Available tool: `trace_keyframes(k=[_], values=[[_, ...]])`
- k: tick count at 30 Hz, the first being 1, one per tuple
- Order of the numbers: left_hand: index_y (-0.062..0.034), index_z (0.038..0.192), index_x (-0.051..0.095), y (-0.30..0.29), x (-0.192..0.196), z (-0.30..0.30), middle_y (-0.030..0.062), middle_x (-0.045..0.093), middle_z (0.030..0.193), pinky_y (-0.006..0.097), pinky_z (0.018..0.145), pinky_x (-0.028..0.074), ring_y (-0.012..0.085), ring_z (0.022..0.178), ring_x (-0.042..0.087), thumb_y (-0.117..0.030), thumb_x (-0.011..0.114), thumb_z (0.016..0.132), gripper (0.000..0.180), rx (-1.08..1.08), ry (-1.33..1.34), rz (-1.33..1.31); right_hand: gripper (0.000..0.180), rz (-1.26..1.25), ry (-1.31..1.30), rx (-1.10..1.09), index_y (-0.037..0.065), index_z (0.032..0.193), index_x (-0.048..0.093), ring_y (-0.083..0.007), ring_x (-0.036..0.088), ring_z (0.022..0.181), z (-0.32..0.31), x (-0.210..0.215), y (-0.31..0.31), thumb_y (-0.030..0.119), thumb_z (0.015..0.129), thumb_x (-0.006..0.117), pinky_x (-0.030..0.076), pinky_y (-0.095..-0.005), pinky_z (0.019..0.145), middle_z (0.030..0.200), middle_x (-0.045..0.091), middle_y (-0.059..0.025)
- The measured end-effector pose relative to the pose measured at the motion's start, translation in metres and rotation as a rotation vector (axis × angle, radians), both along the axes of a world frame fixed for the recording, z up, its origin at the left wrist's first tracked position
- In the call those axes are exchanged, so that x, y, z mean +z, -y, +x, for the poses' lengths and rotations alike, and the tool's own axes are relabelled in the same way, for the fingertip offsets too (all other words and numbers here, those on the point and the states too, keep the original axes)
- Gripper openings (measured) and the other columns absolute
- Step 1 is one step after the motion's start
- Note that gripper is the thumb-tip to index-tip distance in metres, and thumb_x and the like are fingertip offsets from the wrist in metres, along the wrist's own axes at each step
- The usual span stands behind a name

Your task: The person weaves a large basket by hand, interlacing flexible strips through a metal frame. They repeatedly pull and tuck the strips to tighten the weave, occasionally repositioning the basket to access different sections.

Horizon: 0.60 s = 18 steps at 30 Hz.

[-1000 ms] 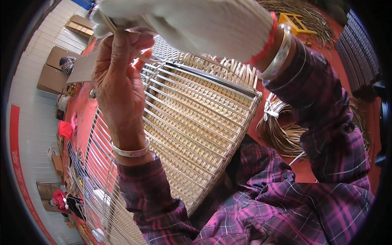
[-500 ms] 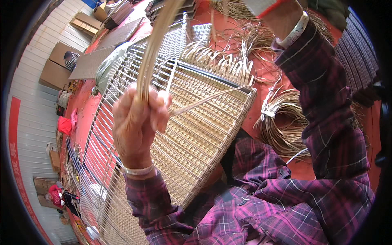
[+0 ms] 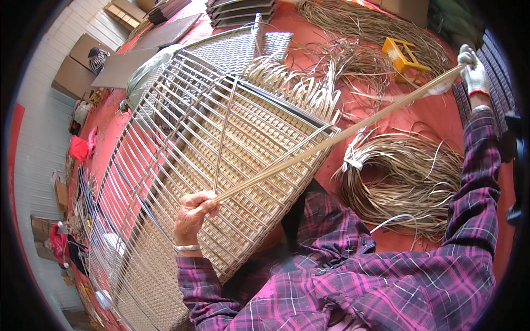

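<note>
My bare left hand (image 3: 193, 218) pinches one end of a bundle of tan wicker strands (image 3: 381, 113) over the woven panel. The strands stretch taut up to the far right, where my right hand (image 3: 473, 71), in a white glove, is closed round their other end. Below them lies a tan woven wicker panel (image 3: 259, 121) on a metal frame. Thin bare rods (image 3: 141, 127) run across its left part. One single strand (image 3: 223, 138) slants from the panel's top edge down to my left hand. Loose strand ends (image 3: 320, 91) curl along the panel's far edge.
A coil of wicker strands (image 3: 403, 187) with a white tie lies on the red floor, right of the panel. Behind it are a yellow stool (image 3: 408, 60) and a long heap of strands (image 3: 370, 27). Dark stacked panels (image 3: 491, 66) stand far right. Another person (image 3: 58, 243) is far left.
My right hand has swung outward and down to the far right, drawing the strands from nearly upright to a long slant. My left hand has moved lower, still pinching them.
</note>
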<state>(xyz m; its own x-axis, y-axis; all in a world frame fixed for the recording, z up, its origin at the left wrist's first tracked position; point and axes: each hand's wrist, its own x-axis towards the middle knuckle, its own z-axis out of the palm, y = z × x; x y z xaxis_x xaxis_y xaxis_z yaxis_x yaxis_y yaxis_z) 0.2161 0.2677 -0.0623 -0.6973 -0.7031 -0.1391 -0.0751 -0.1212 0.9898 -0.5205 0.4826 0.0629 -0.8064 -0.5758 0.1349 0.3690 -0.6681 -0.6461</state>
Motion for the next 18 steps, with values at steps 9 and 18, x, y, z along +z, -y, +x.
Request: trace_keyframes(k=[9,18], values=[[0.0001,0.12,0.059,-0.015,0.083,-0.143,0.0106,0.064,0.11,0.032,0.081,0.046,0.0179,0.101,0.058,-0.039,0.057,0.091,0.048,-0.123,-0.087,-0.61,0.016,0.307,-1.737,-0.506,0.004,0.095,0.059,-0.0145,0.057,0.065,0.297,0.091,0.168,0.015,0.085,0.057,0.044,-0.0274,0.055,0.078,0.061,-0.0068],[-0.0064,0.128,0.047,-0.033,0.062,-0.147,0.0079,0.055,0.124,0.04,0.098,0.039,0.0207,0.114,0.052,-0.058,0.039,0.092,0.064,0.159,-0.862,0.294,0.01,-0.172,-2.276,-0.385,0.012,0.074,0.055,-0.0174,0.057,0.049,0.448,0.005,0.197,0.019,0.072,0.062,0.043,-0.0306,0.04,0.057,0.051,-0.0001]])
